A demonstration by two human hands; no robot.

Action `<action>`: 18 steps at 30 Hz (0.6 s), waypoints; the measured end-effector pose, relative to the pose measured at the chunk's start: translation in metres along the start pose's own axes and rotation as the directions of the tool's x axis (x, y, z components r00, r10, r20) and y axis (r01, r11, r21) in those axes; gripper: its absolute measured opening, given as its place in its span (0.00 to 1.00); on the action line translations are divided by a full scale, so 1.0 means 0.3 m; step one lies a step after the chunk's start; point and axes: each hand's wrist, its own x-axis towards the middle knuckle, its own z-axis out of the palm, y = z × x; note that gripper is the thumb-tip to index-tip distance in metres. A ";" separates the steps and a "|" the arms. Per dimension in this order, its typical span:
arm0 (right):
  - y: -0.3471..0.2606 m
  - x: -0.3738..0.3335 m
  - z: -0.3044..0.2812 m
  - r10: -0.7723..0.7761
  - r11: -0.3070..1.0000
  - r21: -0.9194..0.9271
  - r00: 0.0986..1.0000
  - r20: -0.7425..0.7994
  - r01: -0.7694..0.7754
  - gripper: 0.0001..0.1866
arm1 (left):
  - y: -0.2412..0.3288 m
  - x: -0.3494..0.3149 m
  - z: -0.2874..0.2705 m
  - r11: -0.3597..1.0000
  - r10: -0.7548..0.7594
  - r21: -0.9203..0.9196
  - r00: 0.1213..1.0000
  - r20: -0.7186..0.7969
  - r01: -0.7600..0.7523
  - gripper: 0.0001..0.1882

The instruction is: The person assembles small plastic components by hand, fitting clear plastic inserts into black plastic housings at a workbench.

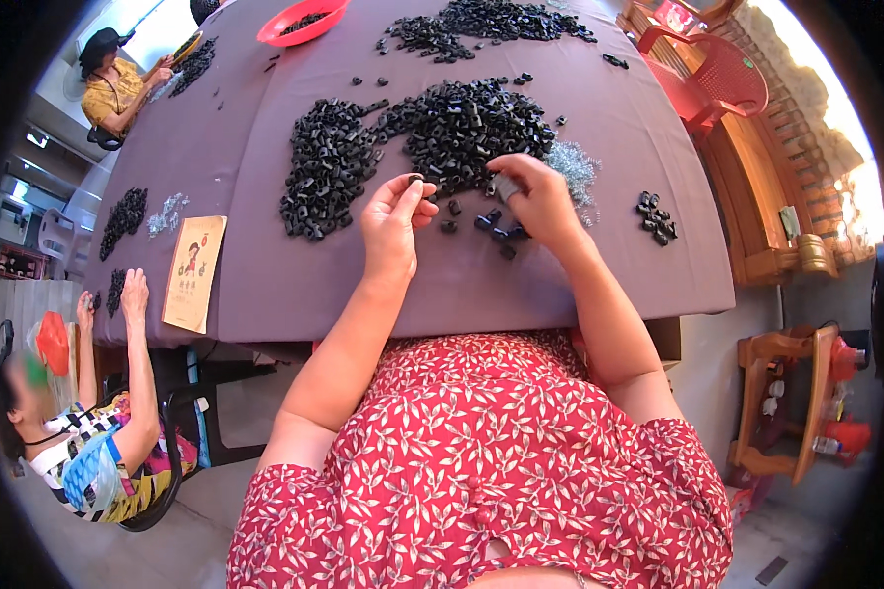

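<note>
My left hand (395, 218) is closed, pinching a small black plastic piece (415, 179) between thumb and fingertips. To its right, my right hand (542, 196) curls down at the near edge of a big pile of black plastic pieces (471, 118). A grey covering (506, 187) wraps one of its fingers. Whatever lies between those fingertips is too small to make out. Several loose black pieces (501, 234) lie just below the right hand. Beside it spreads a heap of small clear or silvery parts (575, 169).
A second black pile (329, 167) lies left. A small black cluster (656, 218) sits near the right table edge. A booklet (194, 275) and a red bowl (303, 22) rest on the purple-grey tablecloth (383, 304). Two people work along the left side. A red chair (707, 79) stands far right.
</note>
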 end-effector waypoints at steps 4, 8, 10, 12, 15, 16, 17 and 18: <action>0.023 0.004 -0.032 0.049 0.997 0.056 0.996 -0.073 -0.045 0.16 | 0.000 -0.006 0.000 1.000 0.004 -0.001 1.000 0.009 -0.004 0.08; -0.008 0.001 -0.046 0.055 0.998 0.008 0.997 -0.046 -0.054 0.15 | -0.006 0.001 -0.010 1.000 -0.005 -0.001 1.000 0.021 0.005 0.08; -0.005 0.004 -0.055 0.049 0.999 -0.014 0.997 -0.052 -0.050 0.15 | -0.006 0.002 -0.009 1.000 -0.003 0.005 1.000 0.023 0.003 0.07; 0.003 0.007 -0.065 0.046 0.998 -0.036 0.997 -0.057 -0.048 0.15 | -0.004 0.003 -0.008 1.000 -0.005 0.007 1.000 0.021 0.004 0.07; 0.021 0.012 -0.081 0.032 0.994 -0.102 0.997 -0.070 -0.039 0.14 | 0.002 0.002 -0.004 1.000 -0.008 0.012 1.000 0.015 0.008 0.08; 0.026 0.014 -0.088 0.039 0.990 -0.133 0.997 -0.069 -0.048 0.13 | 0.003 0.001 -0.002 1.000 -0.008 0.012 1.000 0.011 0.008 0.08; 0.027 0.017 -0.093 0.043 0.985 -0.163 0.997 -0.066 -0.053 0.12 | 0.004 0.001 -0.002 1.000 -0.010 0.011 1.000 0.010 0.010 0.08; 0.022 0.014 -0.101 0.045 0.985 -0.164 0.997 -0.064 -0.055 0.12 | 0.005 0.001 -0.002 1.000 -0.007 0.009 1.000 0.004 0.007 0.08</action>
